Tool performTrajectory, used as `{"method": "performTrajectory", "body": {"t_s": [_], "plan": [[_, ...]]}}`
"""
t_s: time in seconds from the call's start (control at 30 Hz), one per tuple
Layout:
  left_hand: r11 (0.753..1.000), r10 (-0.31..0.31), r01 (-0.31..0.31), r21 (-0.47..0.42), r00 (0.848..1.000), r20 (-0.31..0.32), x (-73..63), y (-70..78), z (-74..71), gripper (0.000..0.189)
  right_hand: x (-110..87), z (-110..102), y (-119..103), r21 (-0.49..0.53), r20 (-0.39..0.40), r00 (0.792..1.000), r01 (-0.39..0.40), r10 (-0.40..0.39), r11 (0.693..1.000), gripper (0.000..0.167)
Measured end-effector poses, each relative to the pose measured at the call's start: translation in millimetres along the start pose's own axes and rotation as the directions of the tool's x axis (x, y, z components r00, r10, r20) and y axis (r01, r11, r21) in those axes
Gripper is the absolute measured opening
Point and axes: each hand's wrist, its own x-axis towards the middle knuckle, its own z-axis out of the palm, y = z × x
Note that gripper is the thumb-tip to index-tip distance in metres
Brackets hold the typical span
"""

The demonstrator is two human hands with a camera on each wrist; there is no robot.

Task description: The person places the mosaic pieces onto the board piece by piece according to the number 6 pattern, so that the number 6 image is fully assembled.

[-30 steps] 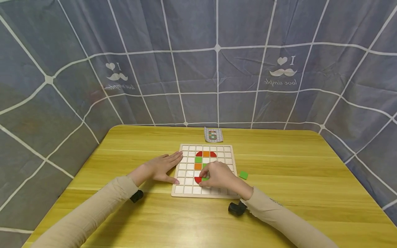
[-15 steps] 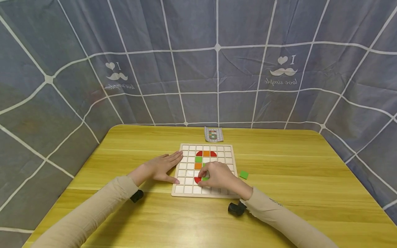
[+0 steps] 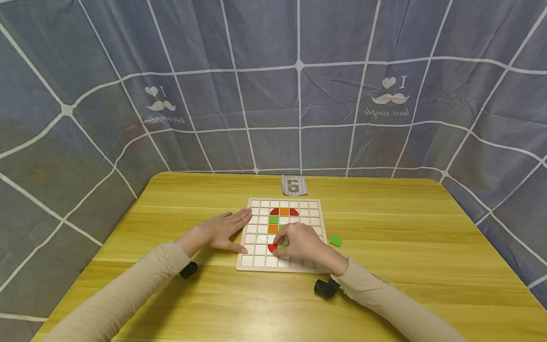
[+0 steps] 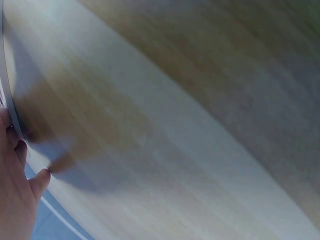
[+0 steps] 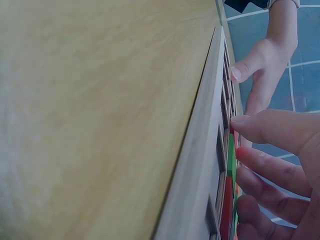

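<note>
A square wooden grid board lies on the table, with red, orange and green tiles set in some of its cells. My left hand rests with fingers spread on the board's left side. Over the board's middle, my right hand pinches a red quarter-circle tile between thumb and index finger, at a cell in the lower rows. Beside it a green tile shows in the right wrist view. Further up stand an orange tile and a green square. The right hand hides several cells.
A loose green square tile lies on the table right of the board. Behind the board is a small printed card with a coloured grid pattern. A grey curtain with white lines hangs past the table's far edge.
</note>
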Motion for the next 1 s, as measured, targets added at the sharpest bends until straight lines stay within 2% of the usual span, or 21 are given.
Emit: {"method": "performTrajectory", "body": {"t_s": [0.43, 0.7, 0.87, 1.0], "plan": [[1.000, -0.001, 0.001, 0.005, 1.000, 0.003, 0.9, -0.7, 1.2, 0.103, -4.6, -1, 0, 0.022, -0.036, 0.998, 0.043, -0.042, 0.999, 0.023], [1.000, 0.007, -0.007, 0.007, 1.000, 0.005, 0.7, -1.0, 1.2, 0.103, -14.9, -10, 9, 0.016, -0.127, 0.991, 0.053, -0.050, 0.998, 0.017], [1.000, 0.012, -0.012, 0.007, 1.000, 0.002, 1.1, -2.1, 1.8, 0.103, -21.0, -20, 22, 0.045, -0.224, 0.971, 0.097, -0.084, 0.994, 0.016], [1.000, 0.013, -0.013, 0.007, 1.000, 0.001, 1.5, -2.3, 1.9, 0.103, -26.0, -30, 30, 0.054, -0.276, 0.959, 0.074, -0.057, 0.996, 0.015]]}}
